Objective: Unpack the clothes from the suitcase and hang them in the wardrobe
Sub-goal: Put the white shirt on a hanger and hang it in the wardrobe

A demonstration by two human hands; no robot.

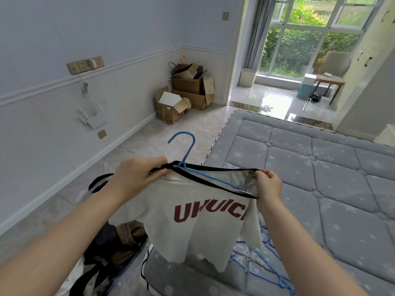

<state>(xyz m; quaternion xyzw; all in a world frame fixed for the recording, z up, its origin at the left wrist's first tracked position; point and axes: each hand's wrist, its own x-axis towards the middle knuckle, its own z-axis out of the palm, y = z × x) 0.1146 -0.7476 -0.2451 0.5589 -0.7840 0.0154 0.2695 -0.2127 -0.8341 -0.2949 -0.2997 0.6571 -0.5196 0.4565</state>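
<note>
A grey T-shirt (pixel 198 227) with dark red letters and a black neck band hangs in front of me over the bed's corner. A blue wire hanger (pixel 188 146) sits partly inside its neck opening, hook sticking up. My left hand (pixel 139 176) pinches the neck band at the hanger's base. My right hand (pixel 268 184) pinches the other side of the neck band and stretches it open. Below left lies an open bag or suitcase (pixel 113 242) with dark and brown clothes.
A grey quilted mattress (pixel 320 178) fills the right side. Several blue hangers (pixel 269 265) lie on it near me. Cardboard boxes (pixel 188 90) stand in the far corner. White cabinet doors with handles (pixel 367 60) are at the far right, beside a chair (pixel 333 69) and a glass door.
</note>
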